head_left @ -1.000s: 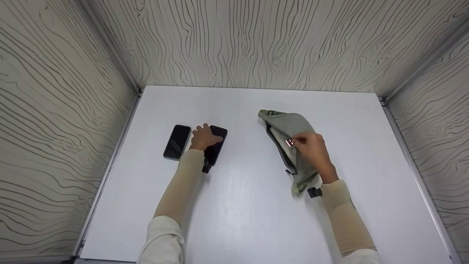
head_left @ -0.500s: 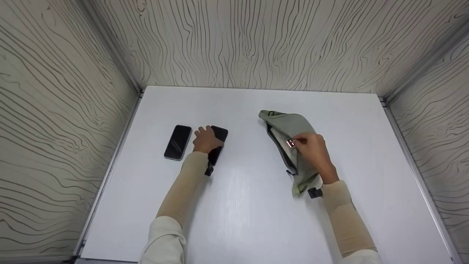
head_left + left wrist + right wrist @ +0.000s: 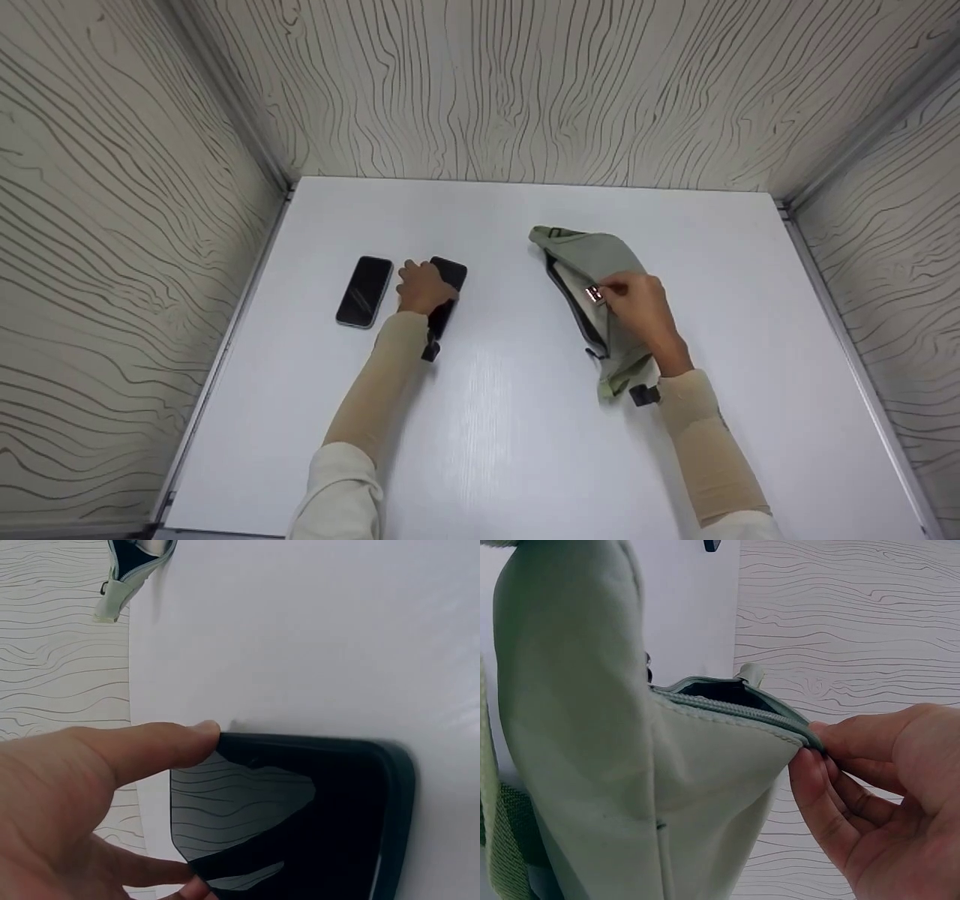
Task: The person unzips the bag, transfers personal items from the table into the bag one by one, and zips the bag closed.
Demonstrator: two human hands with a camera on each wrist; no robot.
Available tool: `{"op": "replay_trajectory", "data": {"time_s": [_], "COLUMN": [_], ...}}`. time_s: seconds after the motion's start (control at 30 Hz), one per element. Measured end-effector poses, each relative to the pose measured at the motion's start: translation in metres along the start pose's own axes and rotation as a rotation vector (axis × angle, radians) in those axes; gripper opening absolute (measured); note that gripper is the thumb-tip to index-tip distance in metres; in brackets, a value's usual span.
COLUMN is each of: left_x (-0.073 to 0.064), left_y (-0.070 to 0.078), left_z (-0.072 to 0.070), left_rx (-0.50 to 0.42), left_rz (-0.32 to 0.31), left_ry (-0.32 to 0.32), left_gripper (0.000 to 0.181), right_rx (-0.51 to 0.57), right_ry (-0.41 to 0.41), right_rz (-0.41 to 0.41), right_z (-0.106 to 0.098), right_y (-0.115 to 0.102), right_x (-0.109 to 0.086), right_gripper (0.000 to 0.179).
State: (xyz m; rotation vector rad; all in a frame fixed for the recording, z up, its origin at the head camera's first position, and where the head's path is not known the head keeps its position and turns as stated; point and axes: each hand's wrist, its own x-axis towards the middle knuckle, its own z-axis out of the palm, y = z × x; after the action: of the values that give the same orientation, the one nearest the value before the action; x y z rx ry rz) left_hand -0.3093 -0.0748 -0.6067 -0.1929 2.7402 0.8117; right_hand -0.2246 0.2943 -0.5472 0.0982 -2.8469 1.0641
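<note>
In the head view, my left hand (image 3: 424, 290) lies across a black smartphone (image 3: 451, 271) on the white table. The left wrist view has the thumb at one long edge of this phone (image 3: 345, 802) and fingertips at the opposite edge, gripping it across its width. A second smartphone (image 3: 364, 292) lies screen up just left of that hand. To the right is a pale green waist bag (image 3: 600, 251), its zip opening parted. My right hand (image 3: 643, 307) pinches the zippered edge (image 3: 735, 717) of the opening between thumb and fingers. A small label (image 3: 595, 294) shows by those fingertips.
The white tabletop (image 3: 480, 435) stretches between the phones and the bag. Wood-grain patterned panels (image 3: 480, 90) stand behind it and on both sides. A webbing strap (image 3: 514, 855) hangs beside the bag in the right wrist view.
My left hand has shifted slightly right and nearer to me over the smartphone, its thumb now along the phone's right edge. The right hand keeps its pinch on the bag without visible movement.
</note>
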Motion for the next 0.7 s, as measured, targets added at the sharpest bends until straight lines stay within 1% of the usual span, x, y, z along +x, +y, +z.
{"op": "replay_trajectory", "data": {"time_s": [0.33,0.5,0.6,0.7], "left_x": [-0.0046,-0.0044,-0.0051,-0.0081], "left_y": [0.0036,0.0042,0.0042,0.0044], "left_z": [-0.0024,-0.0022,-0.002,-0.0027], "left_rx": [-0.014,0.007,0.021,0.029], "left_rz": [-0.004,0.005,0.009,0.024], "left_ry": [0.023,0.045,0.062,0.083], "left_gripper": [0.073,0.083,0.09,0.095], "right_rx": [0.0,-0.009,-0.005,-0.003], "right_ry": [0.017,0.029,0.023,0.018], "right_rz": [-0.017,-0.032,-0.03,-0.026], "right_z": [0.0014,0.0017,0.0016,0.0017], "right_y": [0.0,0.0002,-0.0002,-0.0001], "right_x": [0.0004,0.0009,0.0009,0.0009], "right_gripper": [0.016,0.015,0.015,0.016]}}
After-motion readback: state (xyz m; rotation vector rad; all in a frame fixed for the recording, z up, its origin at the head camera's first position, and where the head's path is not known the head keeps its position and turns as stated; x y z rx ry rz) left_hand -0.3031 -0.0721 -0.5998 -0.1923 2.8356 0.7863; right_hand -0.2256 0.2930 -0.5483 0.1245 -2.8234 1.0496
